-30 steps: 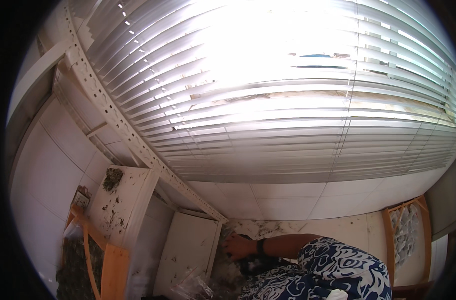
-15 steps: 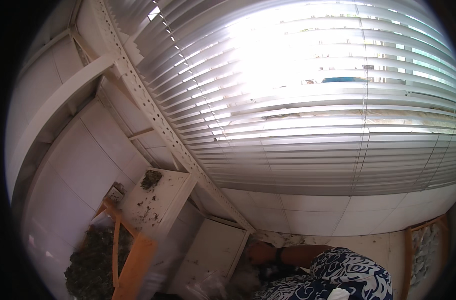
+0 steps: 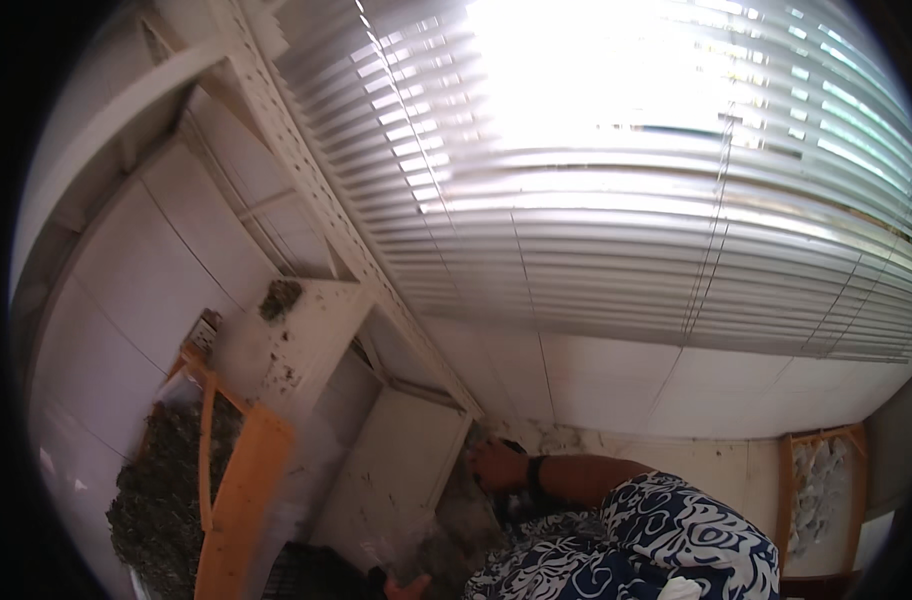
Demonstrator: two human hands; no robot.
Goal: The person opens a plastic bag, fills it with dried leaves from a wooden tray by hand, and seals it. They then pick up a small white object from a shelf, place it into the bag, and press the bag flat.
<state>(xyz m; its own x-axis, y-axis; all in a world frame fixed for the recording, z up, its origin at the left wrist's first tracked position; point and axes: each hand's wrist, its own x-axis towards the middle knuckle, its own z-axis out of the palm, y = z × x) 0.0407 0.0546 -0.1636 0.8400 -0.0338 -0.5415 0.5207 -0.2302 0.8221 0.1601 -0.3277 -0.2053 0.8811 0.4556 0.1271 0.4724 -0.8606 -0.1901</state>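
My right hand (image 3: 496,463), with a dark wrist band, reaches to the foot of the white shelf frame (image 3: 426,378), fingers curled around something I cannot make out among dark material. A blue-and-white patterned cloth (image 3: 666,530) covers my upper arm. My left hand (image 3: 408,585) shows partly at the bottom edge, blurred, beside what looks like clear crumpled plastic (image 3: 396,545). Just left of the hands is a pale panel (image 3: 376,460) with scattered dark bits.
An orange wooden frame (image 3: 246,470) with dark, dried plant-like material (image 3: 161,500) stands left, below a wall socket (image 3: 204,332). A white ledge (image 3: 316,340) holds a greenish clump (image 3: 279,300). Blinds (image 3: 626,260) cover the window. A second wooden frame (image 3: 854,500) stands right.
The view has swung, so the shelves and orange frame sit farther right. My left hand has appeared at the bottom edge. My right hand stays at the shelf's foot.
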